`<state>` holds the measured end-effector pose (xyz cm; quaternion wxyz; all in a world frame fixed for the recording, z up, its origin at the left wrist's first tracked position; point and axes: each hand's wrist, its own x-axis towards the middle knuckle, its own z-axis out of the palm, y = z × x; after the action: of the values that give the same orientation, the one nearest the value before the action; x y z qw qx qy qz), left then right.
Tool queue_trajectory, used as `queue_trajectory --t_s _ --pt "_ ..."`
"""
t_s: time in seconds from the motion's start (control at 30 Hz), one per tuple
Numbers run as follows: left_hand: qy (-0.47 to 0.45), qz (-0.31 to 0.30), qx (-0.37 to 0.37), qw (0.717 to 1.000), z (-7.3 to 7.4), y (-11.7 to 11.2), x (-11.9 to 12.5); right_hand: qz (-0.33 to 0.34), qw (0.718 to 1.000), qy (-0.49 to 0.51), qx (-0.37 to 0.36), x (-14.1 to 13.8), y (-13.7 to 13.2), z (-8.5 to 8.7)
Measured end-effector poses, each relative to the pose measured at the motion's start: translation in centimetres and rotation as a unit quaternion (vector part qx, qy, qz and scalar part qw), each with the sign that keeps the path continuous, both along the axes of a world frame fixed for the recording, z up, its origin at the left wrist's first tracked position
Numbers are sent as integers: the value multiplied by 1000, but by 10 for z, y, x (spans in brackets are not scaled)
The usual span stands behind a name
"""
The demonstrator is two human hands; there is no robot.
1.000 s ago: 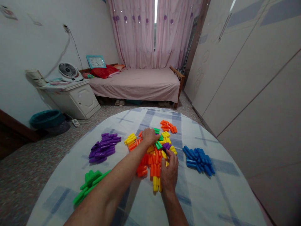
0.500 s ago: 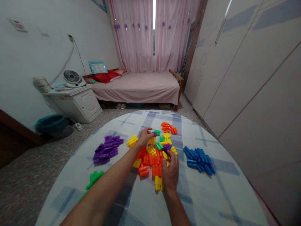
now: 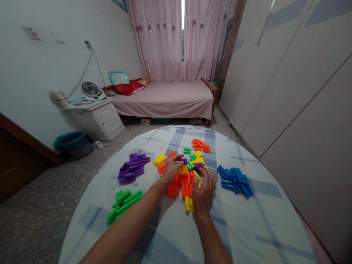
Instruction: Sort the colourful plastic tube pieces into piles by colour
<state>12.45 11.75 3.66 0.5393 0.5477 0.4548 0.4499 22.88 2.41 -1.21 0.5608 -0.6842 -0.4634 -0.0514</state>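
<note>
An assembly of bullet-shaped plastic building blocks [image 3: 187, 190], mostly orange with yellow, green and purple parts, lies on the table between my hands. My left hand [image 3: 172, 169] reaches over its far left side, thumb and fingers closed at a small purple block [image 3: 184, 161] above a yellow section. My right hand [image 3: 204, 189] curls around the assembly's right side, fingertips by the dark purple blocks [image 3: 199, 167]. A light green block [image 3: 190, 165] sits between the two hands. My fingers partly hide the yellow blocks under them.
Loose blocks lie in piles by colour: purple [image 3: 134, 168] and green [image 3: 123, 204] on the left, blue [image 3: 235, 181] on the right, orange [image 3: 201, 145] at the back. A smaller yellow group [image 3: 159, 159] is left of the assembly. A checked cloth [image 3: 264, 223] covers the round table.
The view has shifted slightly. My left hand has moved a little toward me, to the purple block on the assembly, and its forearm now uncovers the green pile. My right hand stays on the assembly.
</note>
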Motion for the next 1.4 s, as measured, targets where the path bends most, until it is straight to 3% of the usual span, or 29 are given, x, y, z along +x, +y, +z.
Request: queue_trajectory --t_s 0.2,0.3,0.53,0.67,0.77,0.9,1.07,1.23,1.3,1.4 --pt "-71 -61 -36 995 -3 -21 6 12 999 -36 -32 -1 2 -6" --pt "-88 -63 -42 993 -5 -23 6 17 998 -37 -45 1 3 -9" --pt "-21 58 21 998 0 -5 -3 42 996 -29 -78 -2 1 -6" --pt "96 86 53 990 10 17 -39 44 996 -18 -72 -3 0 -4" --pt "237 104 73 963 21 33 -82 45 997 -3 -61 -1 1 -5" --pt "418 131 95 894 34 48 -132 30 998 36 -34 7 2 -7" --pt "555 129 117 814 34 54 -156 3 994 109 -22 18 3 -12" --pt "599 131 156 775 33 52 -142 -8 986 166 -18 21 5 -12" --pt "580 97 199 784 34 47 -121 -10 982 189 -15 20 5 -12" --pt "500 -24 277 820 33 31 -74 -16 976 218 -18 18 4 -11"
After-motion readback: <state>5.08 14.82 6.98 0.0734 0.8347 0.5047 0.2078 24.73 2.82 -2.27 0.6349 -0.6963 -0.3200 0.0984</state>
